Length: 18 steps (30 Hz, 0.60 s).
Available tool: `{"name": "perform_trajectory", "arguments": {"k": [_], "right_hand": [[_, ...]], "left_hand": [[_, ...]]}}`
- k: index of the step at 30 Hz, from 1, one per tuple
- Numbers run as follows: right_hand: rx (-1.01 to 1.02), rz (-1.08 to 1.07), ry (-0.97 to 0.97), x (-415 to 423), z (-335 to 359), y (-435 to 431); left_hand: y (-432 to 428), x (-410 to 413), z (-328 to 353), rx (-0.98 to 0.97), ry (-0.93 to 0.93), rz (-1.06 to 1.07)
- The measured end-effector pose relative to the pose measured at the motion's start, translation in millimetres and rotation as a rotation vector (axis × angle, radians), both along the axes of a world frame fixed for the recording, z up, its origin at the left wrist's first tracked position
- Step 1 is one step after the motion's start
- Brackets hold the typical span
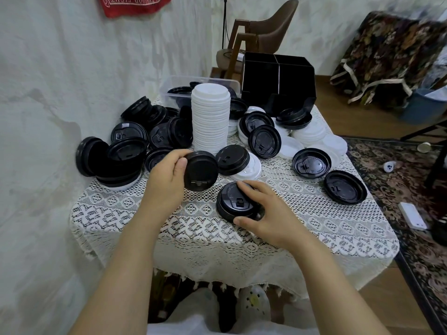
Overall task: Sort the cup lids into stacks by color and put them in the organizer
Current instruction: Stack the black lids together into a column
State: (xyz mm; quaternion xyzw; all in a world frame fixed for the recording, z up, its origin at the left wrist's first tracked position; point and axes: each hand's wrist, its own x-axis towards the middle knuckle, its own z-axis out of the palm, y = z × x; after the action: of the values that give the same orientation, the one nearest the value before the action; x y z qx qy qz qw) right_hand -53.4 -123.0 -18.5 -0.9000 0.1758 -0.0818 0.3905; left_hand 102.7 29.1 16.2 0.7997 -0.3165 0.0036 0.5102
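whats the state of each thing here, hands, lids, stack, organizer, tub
left hand, gripping a black lid, lifted and tilted on edge
right hand, fingers curled round a second black lid lying on the tablecloth
white stack, tall, upright
loose black lids, scattered, unsorted
loose white lids, heaped at right, unstacked
organizer, at the far edge, no lids visible inside
clear tub, open, some black lids in it

Glossy black plastic lids (238, 201), matt white stack (210, 119), openwork lace tablecloth (302, 226).
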Motion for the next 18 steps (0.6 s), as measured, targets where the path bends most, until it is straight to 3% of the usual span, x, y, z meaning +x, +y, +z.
{"name": "perform_trajectory", "arguments": {"k": [3,5,11,15,18], "right_hand": [[-0.008,0.003,0.003,-0.1,0.1,0.3],[-0.010,0.006,0.002,-0.1,0.4,0.0],[-0.024,0.007,-0.002,0.0,-0.2,-0.2],[-0.015,0.010,0.004,-0.1,0.1,-0.2],[-0.016,0.008,0.003,0.1,-0.1,0.0]], "left_hand": [[-2.5,2.3,-0.2,-0.017,0.195,0.030],[-4.8,5.0,-1.6,0.053,0.230,0.060],[1.1,14.3,-9.0,0.272,-0.044,0.200],[12.1,7.8,-4.1,0.430,0.123,-0.033],[17.7,5.5,-6.7,0.613,0.042,-0.116]]}}
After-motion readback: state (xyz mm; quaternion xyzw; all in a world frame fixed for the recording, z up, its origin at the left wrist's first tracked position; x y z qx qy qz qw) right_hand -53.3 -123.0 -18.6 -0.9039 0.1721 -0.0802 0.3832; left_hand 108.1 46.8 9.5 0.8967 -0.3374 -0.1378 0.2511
